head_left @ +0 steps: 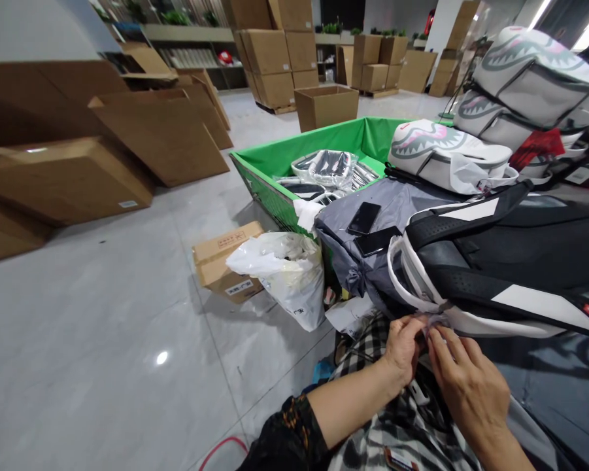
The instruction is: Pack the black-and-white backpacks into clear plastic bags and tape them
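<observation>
A white and black backpack (510, 258) lies on its front with its padded straps facing up. At its lower near edge, my left hand (403, 345) and my right hand (471, 376) meet with fingertips pinched. Between them shows a small translucent wrapping (438, 319), by the white zipped edge; its exact form is partly hidden by the fingers. The backpack's top end gapes a little towards the left. Two black phones, one farther back (364, 218) and one nearer (377, 241), rest on grey plastic sheeting (340, 226) beside the bag.
White shark-mouth backpacks (441, 147) pile up at the right. Behind the phones, a green-lined cage bin (294, 147) holds wrapped bags. A white plastic sack (291, 275) and a carton (225, 261) stand on the floor (117, 353). Flattened cartons (161, 134) lean at the left.
</observation>
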Motion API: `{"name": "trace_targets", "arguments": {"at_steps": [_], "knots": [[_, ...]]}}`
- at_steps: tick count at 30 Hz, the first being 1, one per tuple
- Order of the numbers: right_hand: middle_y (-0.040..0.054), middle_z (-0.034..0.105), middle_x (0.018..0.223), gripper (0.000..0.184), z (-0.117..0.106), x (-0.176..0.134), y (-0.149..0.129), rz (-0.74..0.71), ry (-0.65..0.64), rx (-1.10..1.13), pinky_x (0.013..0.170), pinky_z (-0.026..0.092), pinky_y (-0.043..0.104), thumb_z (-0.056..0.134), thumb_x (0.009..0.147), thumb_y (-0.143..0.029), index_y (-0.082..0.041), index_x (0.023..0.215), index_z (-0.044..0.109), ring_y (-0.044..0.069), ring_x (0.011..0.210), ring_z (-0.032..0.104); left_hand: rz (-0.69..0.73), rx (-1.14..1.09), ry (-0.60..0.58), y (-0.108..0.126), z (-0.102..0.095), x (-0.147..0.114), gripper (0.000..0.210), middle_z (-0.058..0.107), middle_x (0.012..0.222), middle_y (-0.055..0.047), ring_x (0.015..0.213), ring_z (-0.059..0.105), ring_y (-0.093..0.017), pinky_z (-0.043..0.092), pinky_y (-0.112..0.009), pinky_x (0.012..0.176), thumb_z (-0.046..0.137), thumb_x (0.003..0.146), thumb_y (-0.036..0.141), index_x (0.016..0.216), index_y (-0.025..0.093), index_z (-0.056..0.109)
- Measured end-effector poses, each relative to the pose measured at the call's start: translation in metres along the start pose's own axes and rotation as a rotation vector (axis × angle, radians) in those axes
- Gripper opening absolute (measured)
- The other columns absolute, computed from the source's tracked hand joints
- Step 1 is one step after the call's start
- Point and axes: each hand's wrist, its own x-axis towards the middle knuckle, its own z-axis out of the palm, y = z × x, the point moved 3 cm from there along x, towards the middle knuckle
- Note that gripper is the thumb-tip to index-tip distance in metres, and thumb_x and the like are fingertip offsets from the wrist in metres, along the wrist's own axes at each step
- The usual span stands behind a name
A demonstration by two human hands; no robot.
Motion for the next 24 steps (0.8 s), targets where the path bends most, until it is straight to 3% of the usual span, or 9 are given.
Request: {"name": "trace_targets", "arguments": {"at_steps": [3, 6, 8, 11, 14, 17, 22, 24], "knots": [[0.0096, 0.075, 0.109, 0.023, -0.002, 0.001, 0.002, -0.003, 0.007, 0.034, 0.072, 0.043, 0.034, 0.048, 0.1, -0.016, -0.014, 0.106, 0.07, 0.021, 0.085, 0.059, 0.065, 0.078, 0.007, 0.0, 0.003, 0.001, 0.028, 0.075, 0.074, -0.005, 0.068, 0.061, -0.015, 0.049, -0.028, 0.073, 0.09, 0.053, 0.033, 0.071, 0.014, 0.078], [0.0084, 0.075, 0.107, 0.018, -0.005, 0.004, 0.005, 0.018, 0.095, 0.17, 0.079, 0.047, 0.032, 0.051, 0.101, -0.018, -0.015, 0.11, 0.066, 0.019, 0.088, 0.062, 0.123, 0.128, 0.075, -0.006, 0.004, 0.006, 0.032, 0.073, 0.071, -0.005, 0.066, 0.06, -0.015, 0.049, -0.03, 0.07, 0.09, 0.051, 0.038, 0.068, 0.014, 0.076], [0.0095, 0.073, 0.105, 0.017, -0.004, 0.006, 0.009, 0.125, 0.19, 0.191, 0.082, 0.048, 0.03, 0.059, 0.099, -0.02, -0.015, 0.114, 0.064, 0.019, 0.089, 0.063, 0.134, 0.138, 0.13, -0.01, 0.004, 0.009, 0.034, 0.072, 0.071, -0.005, 0.065, 0.06, -0.016, 0.05, -0.03, 0.069, 0.089, 0.051, 0.037, 0.07, 0.013, 0.074], [0.0087, 0.071, 0.091, 0.018, 0.006, 0.008, 0.013, 0.296, 0.251, 0.029, 0.072, 0.044, 0.031, 0.066, 0.096, -0.026, -0.013, 0.108, 0.065, 0.019, 0.079, 0.061, 0.18, 0.153, 0.203, -0.013, 0.001, 0.01, 0.031, 0.07, 0.071, -0.002, 0.067, 0.06, -0.015, 0.05, -0.03, 0.071, 0.087, 0.05, 0.031, 0.072, 0.015, 0.07], [0.0047, 0.068, 0.078, 0.013, 0.021, 0.01, 0.013, 0.316, 0.241, -0.028, 0.067, 0.039, 0.032, 0.06, 0.099, -0.027, -0.015, 0.098, 0.066, 0.018, 0.07, 0.057, 0.263, 0.226, 0.221, -0.008, -0.002, 0.006, 0.025, 0.066, 0.068, 0.001, 0.066, 0.058, -0.014, 0.049, -0.027, 0.07, 0.083, 0.053, 0.028, 0.07, 0.017, 0.068], [0.0048, 0.067, 0.08, 0.012, 0.027, 0.009, 0.012, 0.304, 0.228, -0.001, 0.07, 0.036, 0.032, 0.058, 0.099, -0.024, -0.018, 0.092, 0.067, 0.018, 0.072, 0.054, 0.343, 0.387, 0.184, 0.002, -0.003, -0.001, 0.019, 0.069, 0.068, -0.001, 0.065, 0.058, -0.015, 0.049, -0.028, 0.068, 0.077, 0.064, 0.034, 0.07, 0.017, 0.072], [0.0073, 0.064, 0.083, 0.016, 0.018, 0.011, 0.008, 0.226, 0.111, 0.008, 0.071, 0.031, 0.035, 0.053, 0.097, -0.019, -0.02, 0.088, 0.066, 0.022, 0.078, 0.05, 0.579, 0.861, 0.096, 0.022, 0.004, -0.011, 0.015, 0.074, 0.068, -0.005, 0.07, 0.061, -0.02, 0.049, -0.034, 0.076, 0.07, 0.074, 0.03, 0.063, 0.022, 0.077], [0.0094, 0.063, 0.087, 0.013, 0.014, 0.012, 0.005, 0.185, 0.044, 0.026, 0.072, 0.031, 0.036, 0.053, 0.095, -0.017, -0.018, 0.093, 0.066, 0.024, 0.081, 0.05, 0.578, 0.934, 0.067, 0.025, 0.009, -0.011, 0.018, 0.072, 0.065, -0.005, 0.066, 0.06, -0.019, 0.048, -0.033, 0.073, 0.069, 0.075, 0.029, 0.061, 0.022, 0.078]]}}
